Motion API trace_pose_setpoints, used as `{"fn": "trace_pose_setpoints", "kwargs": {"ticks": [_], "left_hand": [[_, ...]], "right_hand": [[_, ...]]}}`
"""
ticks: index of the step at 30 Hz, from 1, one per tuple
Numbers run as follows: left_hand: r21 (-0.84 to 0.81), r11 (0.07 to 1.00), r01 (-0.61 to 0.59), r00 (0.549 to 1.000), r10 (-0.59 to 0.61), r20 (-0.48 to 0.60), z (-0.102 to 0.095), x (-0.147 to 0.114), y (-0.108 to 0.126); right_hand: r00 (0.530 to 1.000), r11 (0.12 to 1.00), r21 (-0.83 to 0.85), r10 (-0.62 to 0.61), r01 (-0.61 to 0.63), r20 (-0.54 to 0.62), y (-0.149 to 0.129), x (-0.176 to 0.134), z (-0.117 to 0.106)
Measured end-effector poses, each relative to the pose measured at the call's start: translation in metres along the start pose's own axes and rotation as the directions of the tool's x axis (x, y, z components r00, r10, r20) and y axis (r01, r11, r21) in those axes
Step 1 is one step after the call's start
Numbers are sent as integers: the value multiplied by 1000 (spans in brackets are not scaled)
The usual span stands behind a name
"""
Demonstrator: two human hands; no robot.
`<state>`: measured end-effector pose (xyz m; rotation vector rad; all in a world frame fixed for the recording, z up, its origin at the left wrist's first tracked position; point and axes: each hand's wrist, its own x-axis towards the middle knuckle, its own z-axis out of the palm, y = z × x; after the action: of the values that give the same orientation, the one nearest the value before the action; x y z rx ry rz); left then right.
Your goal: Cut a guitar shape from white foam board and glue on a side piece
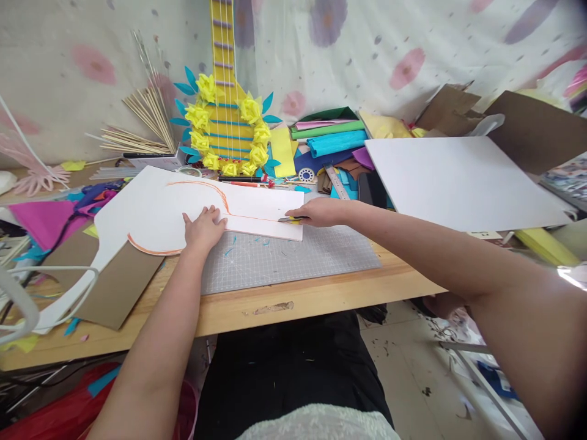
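The white board (151, 211) has a smooth, matt face, like foam board or stiff card. Beneath it, the grey cutting mat (293, 263) looks like dull plastic. The table (339, 299) is pale, smooth wood with 1 rough, chipped patch along its edge. The cutter (290, 219) shows grey metal at its tip. Brown cardboard (121, 284) looks matt, the thin sticks (156, 122) plain wood, and the yellow flowers (199, 117) crinkled, like paper.

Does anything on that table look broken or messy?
Yes. The wooden table has a rough, darker patch near its front edge, as if scraped. Tiny blue scraps also lie loose on the gray cutting mat, beside the white board.
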<state>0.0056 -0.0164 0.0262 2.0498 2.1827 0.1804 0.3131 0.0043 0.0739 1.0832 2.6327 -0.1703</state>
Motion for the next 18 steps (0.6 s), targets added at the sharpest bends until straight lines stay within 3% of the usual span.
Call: {"fn": "trace_pose_setpoints", "kwargs": {"ticks": [7,18], "left_hand": [[4,1000,-3,1000,3,7,0,0,-1],[9,1000,-1,1000,1,0,-1,0,0]], "right_hand": [[998,999,-15,39,-39,49,-1,-13,-6],[999,999,-2,46,-46,25,13,-25,4]]}}
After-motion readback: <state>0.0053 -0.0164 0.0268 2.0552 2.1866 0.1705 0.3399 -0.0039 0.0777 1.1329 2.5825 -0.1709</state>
